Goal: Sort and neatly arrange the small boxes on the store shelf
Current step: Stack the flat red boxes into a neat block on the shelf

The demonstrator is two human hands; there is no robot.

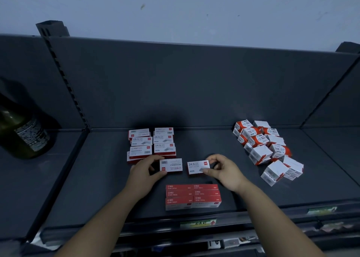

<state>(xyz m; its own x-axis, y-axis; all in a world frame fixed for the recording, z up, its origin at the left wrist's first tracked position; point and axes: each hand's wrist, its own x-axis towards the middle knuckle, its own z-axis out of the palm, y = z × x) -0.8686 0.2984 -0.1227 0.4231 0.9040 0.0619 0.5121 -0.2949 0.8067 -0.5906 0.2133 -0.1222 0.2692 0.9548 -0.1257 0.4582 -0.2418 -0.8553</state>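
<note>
The left hand (145,173) is at the centre of the frame, left of the middle. Its fingers are curled round a small white cardboard box with a barcode (171,165). This box sits to the right of the palm and is pinched by its left end, with the index finger on the far left corner and the thumb on the near left corner.

The right hand (224,171) is at the centre of the frame, right of the middle. It grips a small white cardboard box printed "24/6" (198,167) by its right end. The thumb tip is on the near right corner, the index finger is on the far right corner, and the other fingers are curled behind. The box extends to the left of the fingertips.

Both held boxes are face up, side by side, with a narrow gap between them, over the dark grey metal shelf (93,178). It cannot be told whether they rest on the shelf or are held just above it.

- **Just above the left hand:** a two-column block of white-and-red boxes (152,143).
- **Below the hands:** a two-column block of red boxes (192,196).
- **Right of the frame:** a loose heap of white-and-red cube boxes (266,149).
- **Left edge:** a dark glass bottle (23,132).
</note>
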